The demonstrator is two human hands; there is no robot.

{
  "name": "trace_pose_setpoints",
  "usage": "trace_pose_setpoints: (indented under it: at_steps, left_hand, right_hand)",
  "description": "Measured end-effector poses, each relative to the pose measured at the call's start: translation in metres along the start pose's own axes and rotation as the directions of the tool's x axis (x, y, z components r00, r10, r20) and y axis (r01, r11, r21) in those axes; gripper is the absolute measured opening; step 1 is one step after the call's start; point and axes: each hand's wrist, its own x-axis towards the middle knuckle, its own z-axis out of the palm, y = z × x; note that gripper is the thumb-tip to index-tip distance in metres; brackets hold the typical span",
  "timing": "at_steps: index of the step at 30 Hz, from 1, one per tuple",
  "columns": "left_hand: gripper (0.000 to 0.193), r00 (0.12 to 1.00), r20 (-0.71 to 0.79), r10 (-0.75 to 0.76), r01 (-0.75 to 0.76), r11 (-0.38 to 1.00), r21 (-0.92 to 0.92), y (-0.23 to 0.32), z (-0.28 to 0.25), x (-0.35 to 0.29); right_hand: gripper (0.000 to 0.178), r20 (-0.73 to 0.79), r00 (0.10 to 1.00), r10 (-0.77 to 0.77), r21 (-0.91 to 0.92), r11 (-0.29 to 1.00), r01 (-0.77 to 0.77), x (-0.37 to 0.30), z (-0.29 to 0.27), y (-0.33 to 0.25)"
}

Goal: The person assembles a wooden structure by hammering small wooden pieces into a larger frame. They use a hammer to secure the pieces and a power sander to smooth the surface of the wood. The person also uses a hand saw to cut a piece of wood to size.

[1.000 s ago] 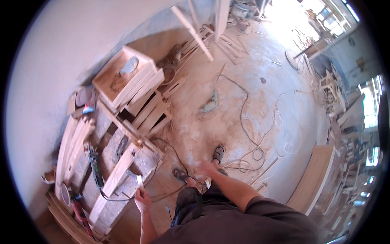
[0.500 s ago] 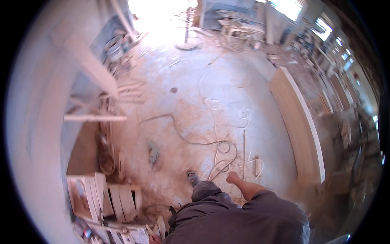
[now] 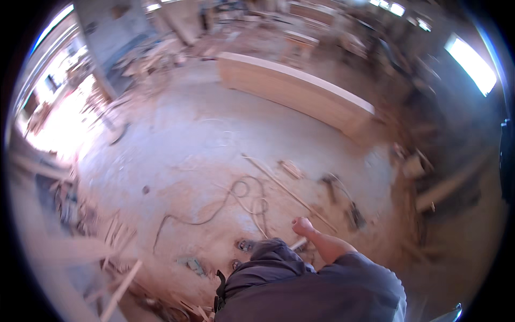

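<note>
My right hand [image 3: 303, 225] hangs in front of my right side, above the dusty floor, with its fingers curled closed. What it holds, if anything, is hidden. A short pale strip [image 3: 298, 244] shows between this hand and my trouser leg; whether the two touch, I cannot tell. Beyond the hand, a long thin wooden stick [image 3: 289, 191] lies slantwise on the floor. A dark hose or cable [image 3: 201, 221] runs in loops to its left, in front of my feet. My left hand is out of the picture.
A long pale wooden box or panel [image 3: 289, 88] stands across the far floor. Tools with a cable [image 3: 354, 214] lie at the right, beside blurred timber [image 3: 450, 185]. Wood scraps [image 3: 120, 236] lean at the left, and a greenish object [image 3: 192, 265] lies near my feet.
My view has swung to the right, so the long box now spans the top and the bright doorway is far left. The bit of left hand at the lower edge is gone.
</note>
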Motion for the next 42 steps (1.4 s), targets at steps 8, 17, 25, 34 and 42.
trace_pose_setpoints:
  at_steps: [8, 17, 25, 34, 42]
  left_hand:
    - [0.024, 0.958, 0.284, 0.033, -0.069, 0.991, 0.115, 0.009, -0.017, 0.049]
    - [0.027, 0.849, 0.486, 0.207, -0.319, 0.934, 0.16, 0.1, -0.005, 0.109]
    - [0.03, 0.745, 0.624, 0.237, -0.428, 0.887, 0.174, 0.169, 0.067, 0.097]
    - [0.033, 0.734, 0.648, 0.202, -0.385, 0.91, 0.152, 0.189, 0.107, 0.081]
    - [0.045, 0.646, 0.697, 0.31, -0.435, 0.901, 0.003, 0.261, 0.169, 0.089]
  right_hand:
    - [0.026, 0.033, 0.861, 0.507, 0.007, 0.862, -0.508, -0.232, 0.114, 0.122]
    - [0.03, 0.102, 0.846, 0.523, 0.427, 0.745, -0.512, -0.353, 0.182, -0.005]
    - [0.028, 0.137, 0.744, 0.654, 0.576, 0.559, -0.597, -0.369, 0.238, 0.004]
    - [0.029, 0.068, 0.721, 0.689, 0.565, 0.569, -0.597, -0.338, 0.167, 0.036]
    - [0.047, 0.136, 0.58, 0.803, 0.927, 0.104, -0.36, -0.321, 0.216, 0.016]
